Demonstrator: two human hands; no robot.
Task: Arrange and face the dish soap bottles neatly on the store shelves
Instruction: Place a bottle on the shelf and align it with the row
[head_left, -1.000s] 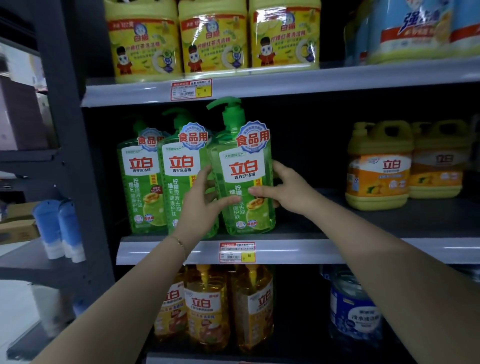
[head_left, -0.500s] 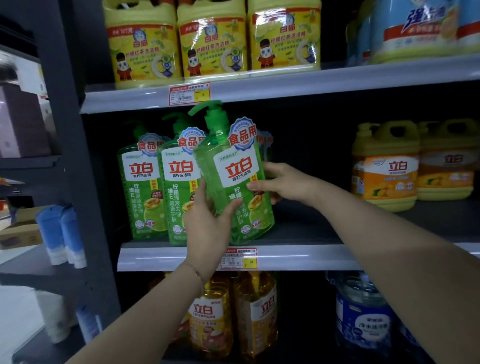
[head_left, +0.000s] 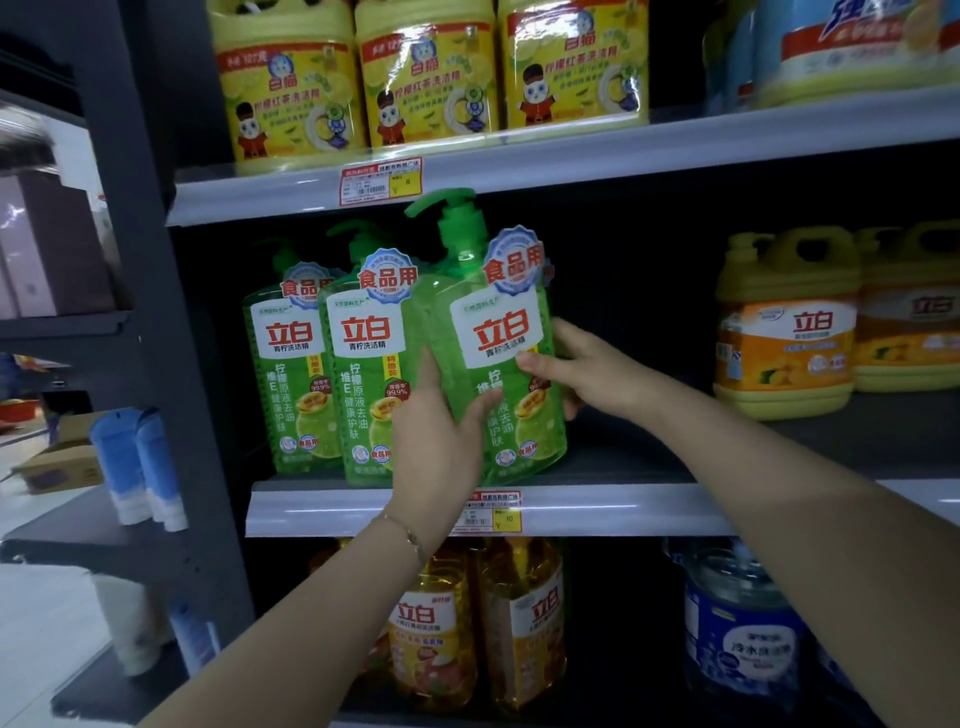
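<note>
Green bottle: the pump one, third in its row on the middle shelf, tight against its green neighbours on the left, leaning a bit, label out
Left hand: grips the lower left side, thumb across the front, probably steadying it
Right hand: thumb on the label edge, fingers curled behind, looks like it's turning the front square
Base: can't tell if it's touching the shelf
Next, I guess: stand it upright, flush with the row

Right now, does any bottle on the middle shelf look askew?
Yes. The clear green plastic pump bottle, gripped by left hand and right hand, tilts left; its two green neighbour bottles stand upright, labels forward.
</note>
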